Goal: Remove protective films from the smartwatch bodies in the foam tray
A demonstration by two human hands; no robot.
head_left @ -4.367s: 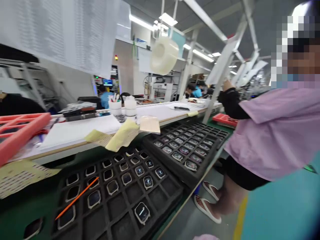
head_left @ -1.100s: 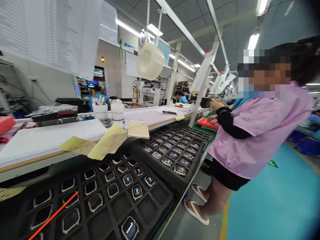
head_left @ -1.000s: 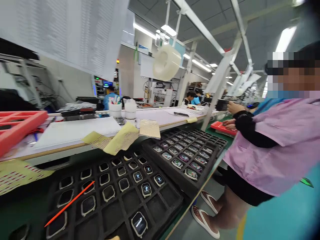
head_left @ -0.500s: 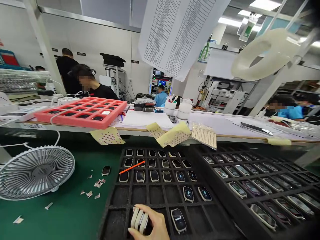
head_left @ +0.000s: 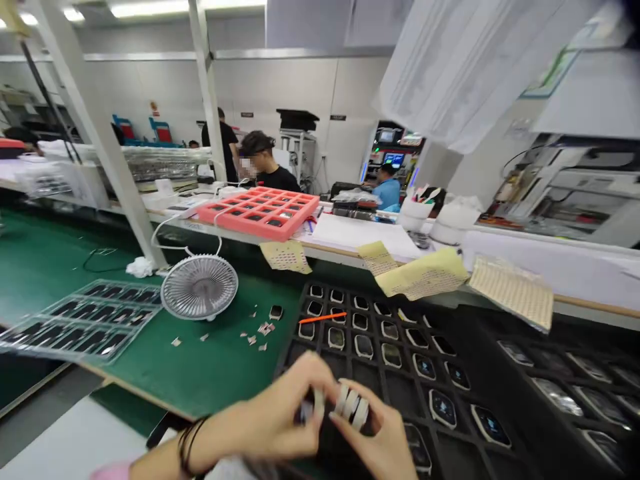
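Observation:
Over the near side of the black foam tray [head_left: 360,373], my right hand [head_left: 383,437] grips a small stack of smartwatch cases [head_left: 353,404] edge-on between thumb and fingers. Close beside it on the left, my left hand [head_left: 295,413], with a dark band at the wrist, is closed on a single smartwatch case [head_left: 319,403]; motion blurs it somewhat. Rows of smartwatches, one of them a watch with a lit screen [head_left: 443,408], sit in the tray's compartments. An orange stick [head_left: 323,318] lies across the upper left compartments.
A second black tray of watches [head_left: 555,393] stands to the right. On the green mat are a white fan [head_left: 200,287], a lone watch [head_left: 275,312], paper scraps [head_left: 266,328] and a clear tray [head_left: 85,317]. A pink foam tray [head_left: 260,210] rests on the shelf; people sit beyond.
My view has swung left. My left hand has come into view beside the right and holds one watch case. The right hand still grips its stack, now raised off the compartments.

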